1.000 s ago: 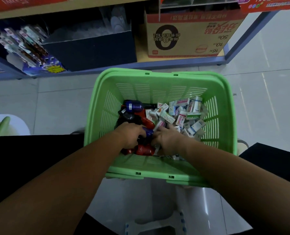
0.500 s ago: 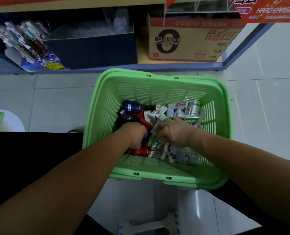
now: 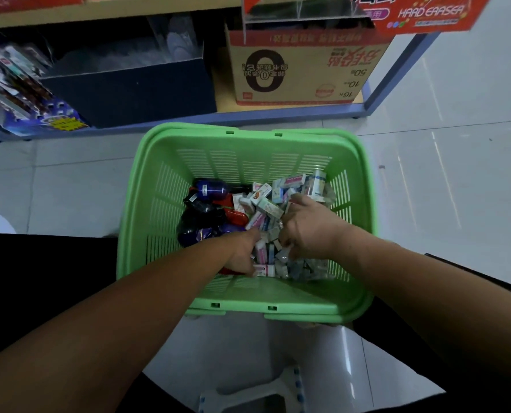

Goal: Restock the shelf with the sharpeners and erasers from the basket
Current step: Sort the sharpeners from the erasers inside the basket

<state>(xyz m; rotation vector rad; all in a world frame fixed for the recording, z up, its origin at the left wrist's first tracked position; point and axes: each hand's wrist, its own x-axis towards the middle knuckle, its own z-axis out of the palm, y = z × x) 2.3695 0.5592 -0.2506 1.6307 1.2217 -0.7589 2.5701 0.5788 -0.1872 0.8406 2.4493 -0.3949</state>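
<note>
Shelf (image 3: 278, 113): awaiting stock. Green basket (image 3: 248, 138) before it: sharpeners (image 3: 209, 189) heaped left, boxed erasers (image 3: 266, 204) right. Left hand (image 3: 242, 251), right hand (image 3: 308, 231): fingers dug among erasers, grip hidden; gathering step, next likely needs a secure handful lifted out.

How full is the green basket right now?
Partly full: small boxes and dark sharpeners cover only the floor of the basket; its slotted walls are bare above them.
</note>
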